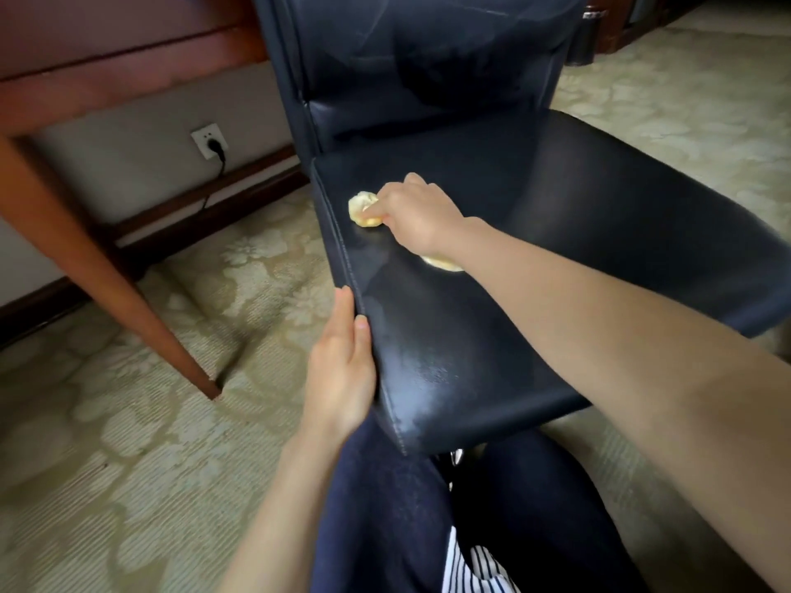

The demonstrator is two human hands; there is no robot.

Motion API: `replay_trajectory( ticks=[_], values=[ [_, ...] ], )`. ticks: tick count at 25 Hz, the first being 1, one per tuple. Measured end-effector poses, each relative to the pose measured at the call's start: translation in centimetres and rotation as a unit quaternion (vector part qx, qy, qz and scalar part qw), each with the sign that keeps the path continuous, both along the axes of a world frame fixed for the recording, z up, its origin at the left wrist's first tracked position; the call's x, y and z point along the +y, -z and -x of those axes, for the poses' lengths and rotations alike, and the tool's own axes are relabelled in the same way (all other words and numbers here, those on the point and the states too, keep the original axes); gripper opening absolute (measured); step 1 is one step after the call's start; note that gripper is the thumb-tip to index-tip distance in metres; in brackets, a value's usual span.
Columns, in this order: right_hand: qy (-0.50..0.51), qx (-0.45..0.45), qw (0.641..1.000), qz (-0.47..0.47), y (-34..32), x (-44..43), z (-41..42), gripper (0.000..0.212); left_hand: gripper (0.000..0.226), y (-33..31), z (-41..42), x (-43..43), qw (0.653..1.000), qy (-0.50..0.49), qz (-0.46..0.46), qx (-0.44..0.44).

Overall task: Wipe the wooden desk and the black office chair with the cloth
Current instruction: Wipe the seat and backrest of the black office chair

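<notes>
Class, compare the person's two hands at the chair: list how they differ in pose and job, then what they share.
The right hand curls round the yellow cloth; the left hand holds nothing. The right hand's fingers are bent; the left hand's lie straight. The right hand is atop the chair seat near the backrest; the left hand rests against its side edge, nearer the person. Both are bare, at the same chair.

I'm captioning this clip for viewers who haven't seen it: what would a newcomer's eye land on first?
The black office chair fills the middle of the view. On its seat, the right hand grips a small yellow cloth near the seat's left edge. Closer to the camera, the left hand rests against that same edge, and a leg of the wooden desk slants down to the patterned carpet on the left.
</notes>
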State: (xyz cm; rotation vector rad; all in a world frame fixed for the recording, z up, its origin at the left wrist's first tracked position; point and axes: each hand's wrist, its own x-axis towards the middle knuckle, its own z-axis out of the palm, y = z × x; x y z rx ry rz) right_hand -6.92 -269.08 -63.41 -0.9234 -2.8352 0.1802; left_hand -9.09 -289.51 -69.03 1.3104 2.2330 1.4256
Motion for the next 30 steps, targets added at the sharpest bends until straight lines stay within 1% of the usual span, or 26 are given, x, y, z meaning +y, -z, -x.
replay_trajectory(
  ticks=[4,7,9,11,13,15,17,19,21,24,27,29,30],
  values=[
    [-0.035,-0.013,0.998,-0.041,-0.3,0.9,3.6,0.052,0.036,0.2,-0.8,-0.5,1.000,0.012,0.019,-0.001],
    [-0.043,-0.004,0.999,-0.015,-0.1,1.0,5.3,0.047,0.044,0.5,-1.5,-1.4,0.998,0.027,0.053,0.027],
    [-0.070,0.016,0.997,-0.003,0.1,0.4,5.0,0.046,0.045,0.1,-1.2,-2.0,0.997,0.044,0.059,0.038],
    [-0.130,0.033,0.991,-0.003,0.2,-0.7,2.8,0.042,0.043,-0.8,-0.2,-2.2,0.998,0.054,0.037,0.015],
    [-0.182,0.049,0.982,0.000,0.3,-1.8,-0.6,0.038,0.036,-1.9,1.4,-1.6,0.999,0.047,-0.007,0.004],
    [-0.198,0.058,0.978,0.005,0.4,-3.1,-4.7,0.036,0.030,-2.7,2.9,-0.3,0.998,0.020,-0.043,0.035],
    [-0.189,0.070,0.979,0.011,0.3,-4.6,-9.1,0.036,0.029,-3.4,3.6,1.3,0.997,-0.007,-0.046,0.059],
    [-0.156,0.092,0.983,0.004,0.2,-6.0,-13.1,0.037,0.030,-3.6,3.5,2.7,0.998,-0.016,-0.027,0.057],
    [-0.100,0.117,0.988,-0.019,0.7,-7.5,-17.2,0.038,0.031,-3.8,2.3,4.0,0.999,0.013,-0.008,0.051],
    [0.003,0.175,0.984,-0.047,2.3,-9.5,-22.7,0.030,0.033,-4.1,0.5,5.0,0.995,0.056,0.009,0.080],
    [0.131,0.252,0.955,-0.089,4.9,-11.4,-27.3,0.034,0.035,-4.0,-0.6,5.4,0.990,0.081,0.034,0.108],
    [0.232,0.300,0.919,-0.104,7.0,-12.5,-28.6,0.035,0.037,-3.7,-0.8,5.4,0.986,0.087,0.061,0.127],
    [0.292,0.326,0.893,-0.100,8.0,-13.0,-28.7,0.035,0.038,-3.5,-1.0,5.4,0.983,0.092,0.075,0.138]
  ],
)
